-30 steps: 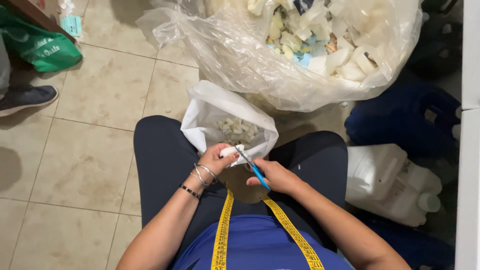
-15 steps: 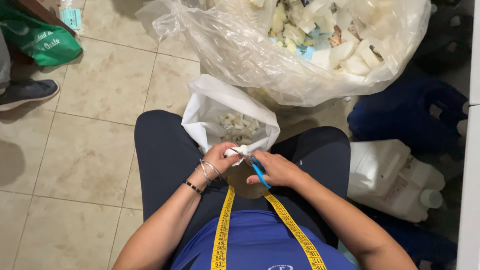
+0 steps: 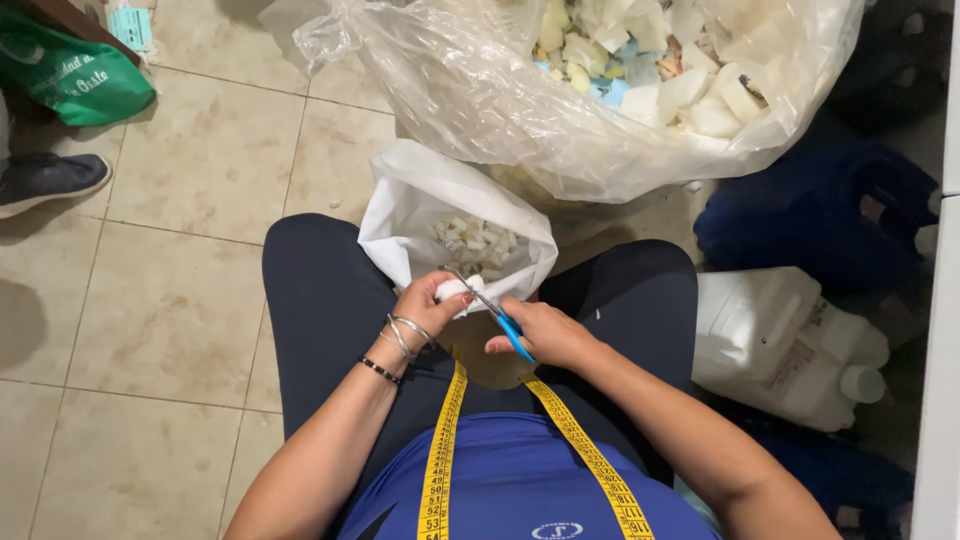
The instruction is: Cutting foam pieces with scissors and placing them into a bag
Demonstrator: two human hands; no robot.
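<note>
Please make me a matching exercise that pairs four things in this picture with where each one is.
Things:
1. scissors
2. tape measure
3. white jug
4. green bag

Places:
A. on the floor at the top left
B. in the right hand
C. on the floor to the person's right
D. draped down the person's chest

Pairs: 1-B, 2-D, 3-C, 4-A
</note>
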